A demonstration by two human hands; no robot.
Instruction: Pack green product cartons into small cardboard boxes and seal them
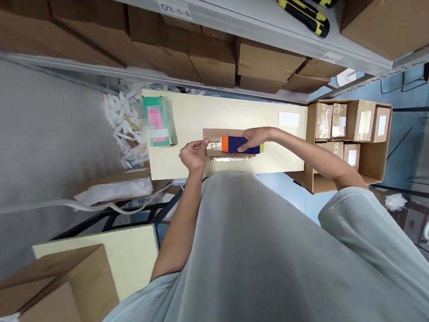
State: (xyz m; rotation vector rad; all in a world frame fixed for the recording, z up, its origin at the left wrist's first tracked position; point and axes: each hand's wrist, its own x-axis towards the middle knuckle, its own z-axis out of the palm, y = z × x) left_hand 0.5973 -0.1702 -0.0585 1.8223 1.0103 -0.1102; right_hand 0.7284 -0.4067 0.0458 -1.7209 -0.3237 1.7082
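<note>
My right hand is wrapped round a dark blue, box-shaped item with an orange left end and a bit of yellow at its right. This item lies over a flat brown cardboard piece on the pale tabletop. Shiny clear tape shows on the cardboard between my two hands, and another shiny strip runs along its near edge. At the cardboard's left edge, my left hand is closed with fingertips pinched together. What they hold is too small to make out.
A green and pink box, partly blurred, stands at the table's left. A white label lies to the right. Beyond it, an open carton holds several small boxes. Overhead, a shelf carries yellow-black utility knives; brown boxes line up below.
</note>
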